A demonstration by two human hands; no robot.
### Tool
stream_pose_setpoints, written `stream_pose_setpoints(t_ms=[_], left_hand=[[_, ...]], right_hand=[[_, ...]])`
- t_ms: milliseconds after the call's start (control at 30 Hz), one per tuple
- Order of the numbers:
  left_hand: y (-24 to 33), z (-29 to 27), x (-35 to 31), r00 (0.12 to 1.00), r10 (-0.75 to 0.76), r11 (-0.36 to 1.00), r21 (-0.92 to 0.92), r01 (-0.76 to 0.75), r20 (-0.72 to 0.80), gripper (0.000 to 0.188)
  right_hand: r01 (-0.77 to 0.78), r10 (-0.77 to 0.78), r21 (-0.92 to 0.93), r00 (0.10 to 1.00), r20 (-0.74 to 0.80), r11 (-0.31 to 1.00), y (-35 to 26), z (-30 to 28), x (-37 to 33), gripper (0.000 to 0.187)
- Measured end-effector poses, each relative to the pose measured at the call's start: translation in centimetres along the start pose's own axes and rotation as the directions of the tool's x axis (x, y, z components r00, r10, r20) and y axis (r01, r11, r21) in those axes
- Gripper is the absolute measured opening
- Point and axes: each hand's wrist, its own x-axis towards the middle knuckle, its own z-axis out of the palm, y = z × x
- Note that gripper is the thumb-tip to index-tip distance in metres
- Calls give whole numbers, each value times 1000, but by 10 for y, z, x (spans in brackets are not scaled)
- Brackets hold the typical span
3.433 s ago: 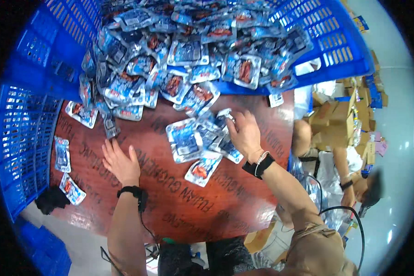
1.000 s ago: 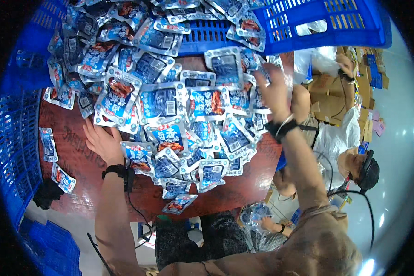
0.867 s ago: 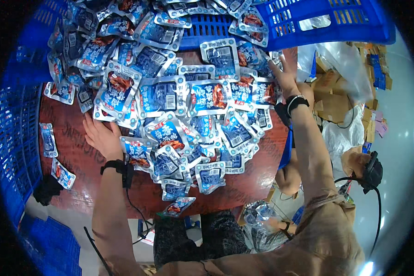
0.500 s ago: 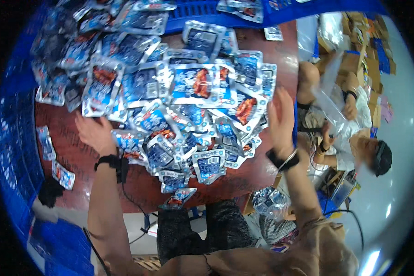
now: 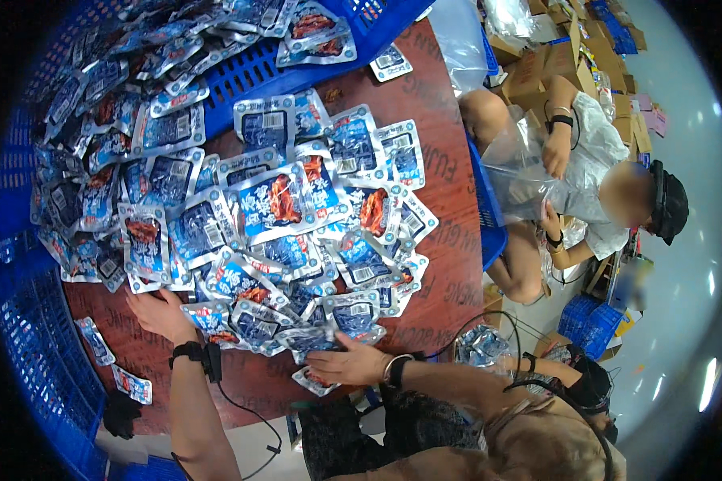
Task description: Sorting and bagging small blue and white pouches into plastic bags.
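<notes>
Blue-and-silver flat foil pouches [image 5: 273, 208] lie in a broad overlapping heap on a red-brown table [image 5: 437, 264], running into a taller pile at a blue slatted plastic basket [image 5: 253, 84] on the far side. The left hand [image 5: 162, 315] rests against the heap's lower left edge, fingers spread, its grip released. The right hand [image 5: 349, 361] touches the heap's near edge with fingers stretched out and thumb apart; its grip is also unclenched, closing on nothing.

One low pouch [image 5: 317, 381], partly under the right hand, lies close to the table's near edge; a drag toward the body could send it over. Slick-looking foil, stacked unevenly, could also let upper pouches slip if the heap is pushed from one side.

Counted: two hands; two loose pouches [image 5: 96, 341] near the left edge; one separate pouch [image 5: 391, 62] just beside the far basket; one black cloth bundle [image 5: 122, 414]; one blue slatted side basket [image 5: 40, 337] at left; two co-workers at right, one handling a clear plastic bag [image 5: 529, 172]. The heap looks like several dozen, too overlapped for an exact count.
</notes>
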Motion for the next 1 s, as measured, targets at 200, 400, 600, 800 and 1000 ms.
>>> stream_pose_setpoints(t_ms=[200,400,600,800,1000], left_hand=[[1,9,-6,1000,-12,1000,19,12,14,64],[-29,4,9,999,-7,997,72,9,-32,62],[-6,11,-2,999,54,998,25,-54,9,63],[-12,12,-2,998,46,997,55,-48,33,61],[-19,-5,5,993,93,996,-6,-94,-79,60]], right_hand=[[11,-8,21,993,-118,1000,39,-81,-18,30],[-442,405,51,762,-505,896,153,-183,23,28],[-859,671,75,338,-660,506,347,-248,70,69],[-813,628,-34,475,-617,581,383,-233,26,17],[-678,826,530,213,-521,509,265,-208,-42,18]])
